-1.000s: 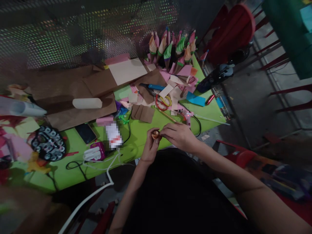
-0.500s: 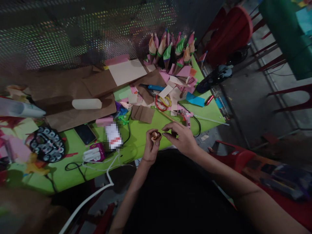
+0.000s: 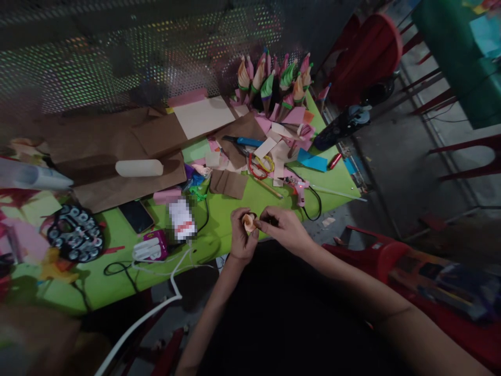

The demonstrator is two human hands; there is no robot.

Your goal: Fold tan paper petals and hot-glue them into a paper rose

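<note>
My left hand (image 3: 241, 237) is closed around a small curled peach paper swirl (image 3: 248, 223), seen end-on between thumb and fingers. From the right, my right hand (image 3: 282, 228) pinches at the swirl's edge with thumb and forefinger, its other fingers curled in. Just beyond the hands, a pencil-like stick (image 3: 270, 189) lies on the green table (image 3: 219, 230). Beside it are a pink glue gun (image 3: 299, 189) with a black cord, scissors with red and yellow handles (image 3: 259, 166), and brown paper pieces (image 3: 228, 184).
Paper ice-cream cones (image 3: 268, 86) stand in a cluster at the back right. A blue cutter (image 3: 248, 141) lies among paper scraps. On the left are a white roll (image 3: 140, 167), a phone (image 3: 136, 216) and a purple box (image 3: 155, 244). Red chairs (image 3: 362, 62) stand to the right.
My right hand has moved slightly left and down, from just beside the peach paper to its edge, its fingers closing there. My left hand has stayed nearly in place.
</note>
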